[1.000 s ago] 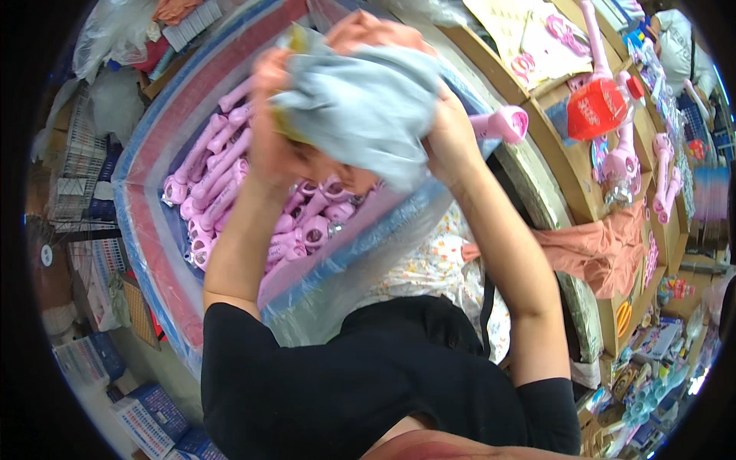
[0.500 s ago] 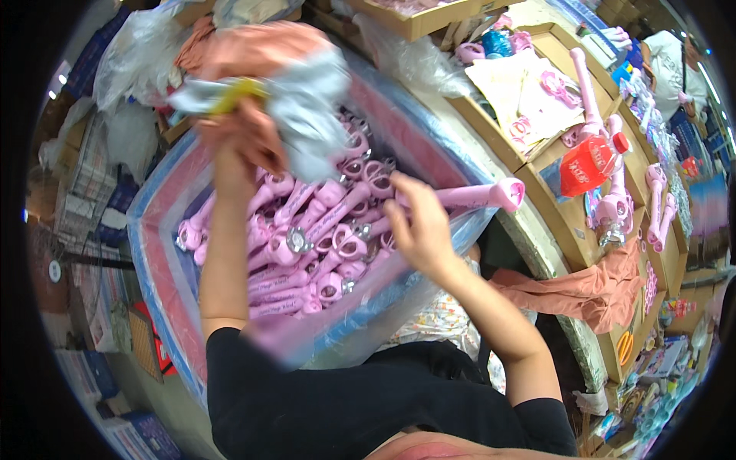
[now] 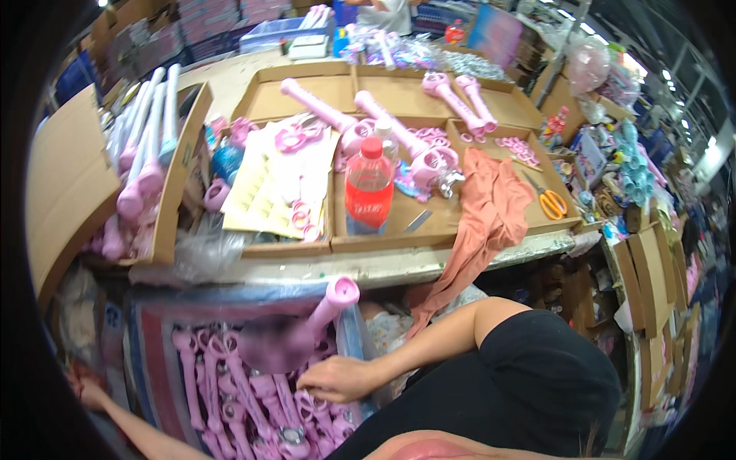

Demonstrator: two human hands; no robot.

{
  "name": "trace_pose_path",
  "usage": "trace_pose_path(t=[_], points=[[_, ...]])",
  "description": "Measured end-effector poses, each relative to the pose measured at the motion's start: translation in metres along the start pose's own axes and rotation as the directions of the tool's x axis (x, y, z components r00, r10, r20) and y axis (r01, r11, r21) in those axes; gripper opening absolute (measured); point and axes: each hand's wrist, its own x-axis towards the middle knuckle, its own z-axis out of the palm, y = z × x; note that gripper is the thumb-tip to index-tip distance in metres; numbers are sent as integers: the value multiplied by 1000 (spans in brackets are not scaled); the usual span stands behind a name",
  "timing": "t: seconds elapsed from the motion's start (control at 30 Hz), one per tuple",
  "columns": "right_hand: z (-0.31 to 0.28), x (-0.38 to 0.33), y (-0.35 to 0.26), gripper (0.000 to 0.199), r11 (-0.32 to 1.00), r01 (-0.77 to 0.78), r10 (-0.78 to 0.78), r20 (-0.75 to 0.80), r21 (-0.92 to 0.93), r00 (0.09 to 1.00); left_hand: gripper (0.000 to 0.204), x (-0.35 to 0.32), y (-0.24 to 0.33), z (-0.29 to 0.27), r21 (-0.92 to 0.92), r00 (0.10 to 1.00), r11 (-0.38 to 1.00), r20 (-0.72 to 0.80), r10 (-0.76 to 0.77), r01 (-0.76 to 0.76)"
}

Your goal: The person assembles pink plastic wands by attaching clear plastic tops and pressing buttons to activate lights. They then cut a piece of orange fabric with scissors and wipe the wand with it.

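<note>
A plastic-lined bin in front of me is full of pink toy wands with ring-shaped heads. My right hand is inside the bin's right part, fingers curled down onto a pink toy wand there. Behind it, one pink wand sticks up at a slant past the others, its lower part lost in a dark blur. My left hand is outside the bin at the far left edge, dark and blurred; its fingers cannot be made out.
Beyond the bin runs a worktable with cardboard trays. On it are a red drink bottle, wands, a salmon cloth hanging over the edge, and orange-handled scissors. A carton of white-and-pink wands stands left.
The view has swung up toward the table. My left hand has moved from above the bin to the far left, and the cloth bundle it held is out of sight. My right hand is lower among the wands.
</note>
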Motion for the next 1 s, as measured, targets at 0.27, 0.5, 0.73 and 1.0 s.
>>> trace_pose_path(t=[0.27,0.5,0.73,1.0], points=[[-8,2,8,14,963,-77,34,168,258,985,26,-10,-25,128,243,987,970,151,-54,16],[-6,14,8,10,973,-58,-1,253,223,967,24,-20,-34,149,230,984,973,166,-60,20],[-12,14,1,11,970,-81,28,224,229,974,22,-21,-29,143,234,987,972,158,-19,-19],[-10,15,2,12,977,-37,-1,177,209,984,20,-21,-44,151,249,988,968,151,-21,-18]])
